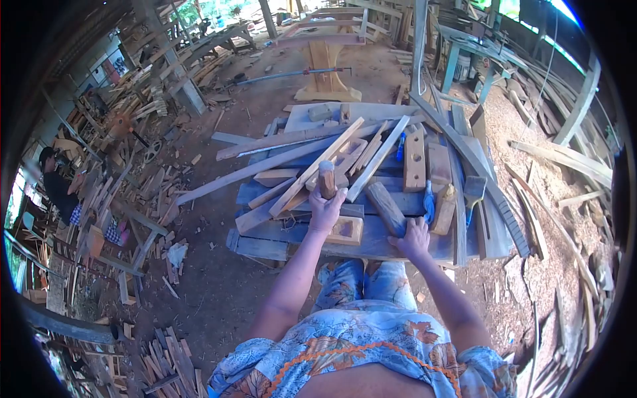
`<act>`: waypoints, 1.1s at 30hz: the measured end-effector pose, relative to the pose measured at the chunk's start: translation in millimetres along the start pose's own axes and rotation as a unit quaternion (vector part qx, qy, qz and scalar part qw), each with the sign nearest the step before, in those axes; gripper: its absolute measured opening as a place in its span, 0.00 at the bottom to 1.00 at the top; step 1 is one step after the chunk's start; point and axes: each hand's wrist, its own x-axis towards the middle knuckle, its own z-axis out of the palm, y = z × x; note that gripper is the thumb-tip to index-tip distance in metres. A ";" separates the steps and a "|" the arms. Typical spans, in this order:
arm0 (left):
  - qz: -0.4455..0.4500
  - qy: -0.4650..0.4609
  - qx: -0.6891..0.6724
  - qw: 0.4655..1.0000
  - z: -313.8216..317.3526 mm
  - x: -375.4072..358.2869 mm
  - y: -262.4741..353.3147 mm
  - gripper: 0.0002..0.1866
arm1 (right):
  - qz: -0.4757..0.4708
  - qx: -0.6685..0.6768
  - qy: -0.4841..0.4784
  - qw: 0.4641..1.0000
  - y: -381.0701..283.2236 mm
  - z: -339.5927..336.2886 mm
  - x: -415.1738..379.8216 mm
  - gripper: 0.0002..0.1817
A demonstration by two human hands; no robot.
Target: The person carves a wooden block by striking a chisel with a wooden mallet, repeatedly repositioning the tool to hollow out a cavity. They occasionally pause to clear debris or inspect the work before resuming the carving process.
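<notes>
My left hand (326, 207) grips a short round wooden piece (326, 178), held upright over the blue-painted plank bench (279, 247). My right hand (415, 239) rests on the near end of a thick rounded wooden block (386, 205) that lies slanted on the bench. Just below my left hand lies a small wooden block with a slot (346, 230). Long loose slats (345, 156) are heaped across the bench behind both hands.
A blue-handled tool (428, 202) and a wide brush (474, 189) lie right of the block. A perforated wooden piece (415, 159) sits behind. Another person (58, 189) sits at far left among scrap wood. Sawdust covers the ground at right; a wooden table base (325, 66) stands beyond.
</notes>
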 end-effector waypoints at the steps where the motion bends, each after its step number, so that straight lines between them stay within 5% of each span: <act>1: 0.005 0.002 0.002 1.000 1.0 -0.3 -0.4 0.08 | -0.018 -0.012 0.041 0.999 1.4 3.0 -1.6 0.35; 8: 0.069 -0.012 0.014 0.997 20.0 -3.5 1.0 0.11 | -0.031 0.008 0.079 0.996 7.3 4.9 -3.8 0.32; 33: 0.033 0.068 0.022 0.997 -6.9 -33.5 15.0 0.10 | -0.044 0.037 0.101 0.993 16.9 3.0 -9.5 0.31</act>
